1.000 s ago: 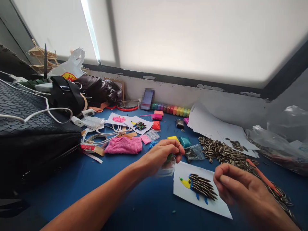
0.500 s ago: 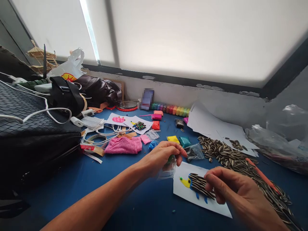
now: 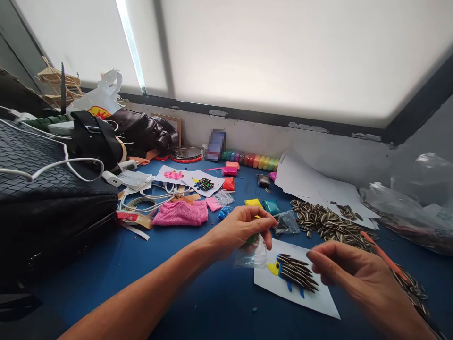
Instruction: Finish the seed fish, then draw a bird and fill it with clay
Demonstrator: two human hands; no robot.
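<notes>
My left hand (image 3: 238, 230) is closed on a small clear plastic bag (image 3: 255, 256) with something green inside, held over the left edge of a white card (image 3: 314, 306). The card carries a hedgehog picture with a yellow clay face (image 3: 273, 268), a blue clay edge and feet, and a back of striped sunflower seeds (image 3: 296, 273). The bag hides the tip of the nose. To the right of the picture my right hand (image 3: 354, 271) is raised, thumb and fingers pinched; whatever they hold, if anything, is too small to make out.
A heap of loose sunflower seeds (image 3: 323, 224) spreads on the right, with an orange tool (image 3: 384, 255) across it. Beyond my hands lie clay packets, yellow (image 3: 253, 203) and teal (image 3: 271, 208), and a finished hedgehog card (image 3: 215, 188). A pink cloth (image 3: 180, 213) and a black bag (image 3: 56, 208) are on the left.
My right hand has shifted right, uncovering the seeds on the hedgehog's back. The clear bag in my left hand has moved slightly right and now covers the green nose tip.
</notes>
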